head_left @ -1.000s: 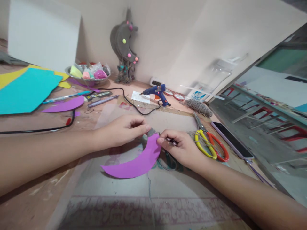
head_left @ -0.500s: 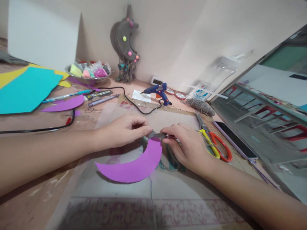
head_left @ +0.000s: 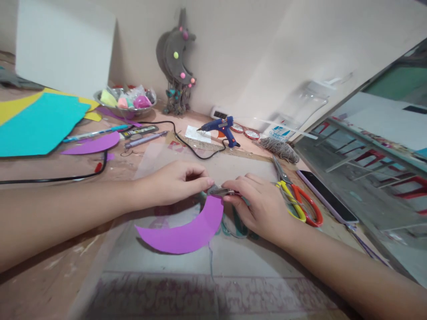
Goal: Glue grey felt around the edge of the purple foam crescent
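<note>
a pale wall (head_left: 240,58) rises behind the pinkish work table (head_left: 40,284), with a grey moon decoration (head_left: 174,67) against it. from my remote view, i see a metal bowl (head_left: 124,110) of colored lumps and a cyan sheet (head_left: 40,126) at back left. a blue glue gun (head_left: 220,126) stands beyond the hands, its black cord (head_left: 171,123) snaking left. scissors (head_left: 284,177) lie right beside my right wrist, which hides part of their handles; a phone (head_left: 325,195) is farther right.

the purple crescent (head_left: 187,238) sits in front of me, above a clear sheet (head_left: 160,266), smooth and flat, its pointed end toward the left and its upper end covered in grey yarn (head_left: 217,191).

my left hand (head_left: 176,182) comes in low, thumb and forefinger pinched together on that covered end. my right hand (head_left: 258,202) faces it, fingertips closed on the yarn; i can't tell what else its curled fingers hold.
</note>
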A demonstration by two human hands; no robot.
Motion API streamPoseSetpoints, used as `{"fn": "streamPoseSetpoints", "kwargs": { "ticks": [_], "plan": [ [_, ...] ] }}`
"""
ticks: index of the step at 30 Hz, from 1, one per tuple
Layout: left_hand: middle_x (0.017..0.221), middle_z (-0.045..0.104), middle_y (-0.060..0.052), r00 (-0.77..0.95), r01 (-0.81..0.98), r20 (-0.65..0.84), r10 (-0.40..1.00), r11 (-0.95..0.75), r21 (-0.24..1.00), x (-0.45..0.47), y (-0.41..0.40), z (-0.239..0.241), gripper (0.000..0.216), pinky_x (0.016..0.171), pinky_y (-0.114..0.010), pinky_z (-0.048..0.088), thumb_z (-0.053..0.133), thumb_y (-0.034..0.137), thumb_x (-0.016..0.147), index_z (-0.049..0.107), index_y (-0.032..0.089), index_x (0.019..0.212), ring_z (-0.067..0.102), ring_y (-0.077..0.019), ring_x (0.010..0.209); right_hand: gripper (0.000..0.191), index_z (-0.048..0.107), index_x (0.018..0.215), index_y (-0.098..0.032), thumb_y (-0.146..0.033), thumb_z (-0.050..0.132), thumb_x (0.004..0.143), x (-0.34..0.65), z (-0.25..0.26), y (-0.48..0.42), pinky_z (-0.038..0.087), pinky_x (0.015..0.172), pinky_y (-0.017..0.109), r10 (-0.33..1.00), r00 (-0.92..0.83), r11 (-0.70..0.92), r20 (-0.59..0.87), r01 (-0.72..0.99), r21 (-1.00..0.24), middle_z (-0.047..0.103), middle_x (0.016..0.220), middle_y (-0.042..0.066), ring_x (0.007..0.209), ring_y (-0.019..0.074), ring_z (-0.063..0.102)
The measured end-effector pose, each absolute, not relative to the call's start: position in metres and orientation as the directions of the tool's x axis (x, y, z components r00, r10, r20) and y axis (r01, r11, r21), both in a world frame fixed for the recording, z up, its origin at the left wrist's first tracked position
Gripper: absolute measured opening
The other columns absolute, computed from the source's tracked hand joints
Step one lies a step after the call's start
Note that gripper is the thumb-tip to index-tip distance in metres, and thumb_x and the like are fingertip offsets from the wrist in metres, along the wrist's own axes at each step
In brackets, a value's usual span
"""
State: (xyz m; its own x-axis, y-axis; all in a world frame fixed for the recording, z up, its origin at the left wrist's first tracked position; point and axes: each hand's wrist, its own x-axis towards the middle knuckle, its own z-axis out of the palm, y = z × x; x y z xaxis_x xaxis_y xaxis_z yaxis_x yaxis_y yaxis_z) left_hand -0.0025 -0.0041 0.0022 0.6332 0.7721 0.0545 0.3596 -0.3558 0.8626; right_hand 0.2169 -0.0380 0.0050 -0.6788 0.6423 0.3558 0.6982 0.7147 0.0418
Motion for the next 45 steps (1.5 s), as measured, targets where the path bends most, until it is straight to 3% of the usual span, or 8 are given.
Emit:
{"fn": "streamPoseSetpoints", "kwargs": {
  "ticks": [12,16,26,32,45],
  "plan": [
    [0.054,0.052,0.004,0.644,0.371,0.018,0.765,-0.332,0.867,-0.0030,-0.0032,0.0005,0.030,0.041,-0.018,0.029,0.046,0.036,0.085,0.053,0.015,0.065,0.042,-0.0059,0.043,0.021,0.062,0.092,-0.015,-0.028,0.045,0.092,0.2139,0.0065,-0.0375,0.035,0.059,0.030,0.569,-0.727,0.724,0.385,0.664,0.185,0.062,0.070,0.004,0.063,0.0167,0.048],
    [0.053,0.051,0.004,0.635,0.385,-0.013,0.773,-0.301,0.872,-0.0036,-0.0027,-0.0010,0.032,0.040,-0.019,0.028,0.045,0.040,0.085,0.053,0.016,0.066,0.041,-0.0063,0.042,0.021,0.062,0.091,-0.014,-0.028,0.046,0.092,0.2146,0.0043,-0.0370,0.035,0.058,0.030,0.568,-0.724,0.730,0.391,0.663,0.168,0.062,0.069,0.004,0.063,0.0165,0.050],
    [0.054,0.051,0.004,0.642,0.362,0.070,0.764,-0.383,0.850,-0.0020,-0.0020,0.0010,0.030,0.044,-0.019,0.030,0.045,0.034,0.085,0.052,0.015,0.063,0.043,-0.0067,0.046,0.020,0.060,0.091,-0.015,-0.029,0.046,0.092,0.2178,0.0034,-0.0364,0.037,0.061,0.028,0.599,-0.705,0.731,0.380,0.675,0.100,0.062,0.072,0.004,0.065,0.0160,0.052],
    [0.056,0.051,0.003,0.636,0.351,0.082,0.767,-0.383,0.855,-0.0016,-0.0003,-0.0024,0.029,0.045,-0.019,0.031,0.045,0.035,0.085,0.055,0.015,0.066,0.045,-0.0078,0.049,0.019,0.057,0.099,-0.015,-0.030,0.048,0.091,0.2198,0.0047,-0.0373,0.037,0.062,0.027,0.653,-0.652,0.709,0.386,0.705,-0.008,0.061,0.077,0.004,0.070,0.0162,0.054],
    [0.054,0.052,0.003,0.628,0.362,0.091,0.773,-0.393,0.846,-0.0014,-0.0002,-0.0033,0.029,0.045,-0.020,0.030,0.046,0.034,0.084,0.054,0.016,0.063,0.044,-0.0082,0.048,0.019,0.058,0.095,-0.015,-0.029,0.046,0.092,0.2145,0.0035,-0.0377,0.038,0.063,0.027,0.645,-0.681,0.720,0.345,0.694,0.024,0.061,0.075,0.004,0.069,0.0159,0.053]
  ]
}}
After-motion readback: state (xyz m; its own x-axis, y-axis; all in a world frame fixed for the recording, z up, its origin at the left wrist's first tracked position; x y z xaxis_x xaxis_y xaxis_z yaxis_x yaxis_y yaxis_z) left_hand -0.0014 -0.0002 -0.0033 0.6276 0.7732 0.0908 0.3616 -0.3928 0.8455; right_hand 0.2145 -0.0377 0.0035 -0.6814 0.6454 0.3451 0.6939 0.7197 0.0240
